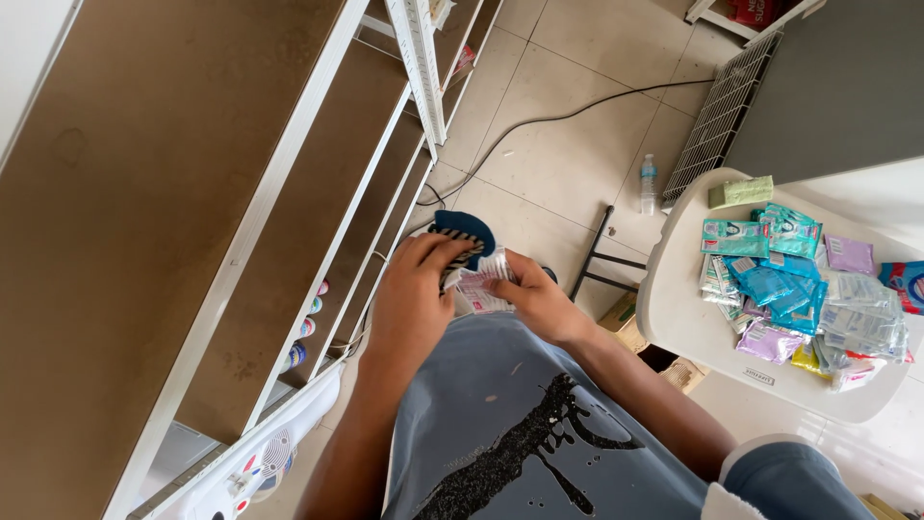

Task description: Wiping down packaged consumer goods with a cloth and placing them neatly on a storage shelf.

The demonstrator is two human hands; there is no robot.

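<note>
Close against the grey shirt, the left hand (409,294) and right hand (534,299) both pinch a small stack of sachets (481,279) between closed fingers, brown shelves (241,193) tight alongside, open tiled floor (568,144) beyond.

Brown shelves (173,221) wall off the frame's left; a white table (674,308) heaped with sachets (799,289) blocks the right. Open tiled floor (577,144) lies between, crossed by a cable (539,122).
</note>
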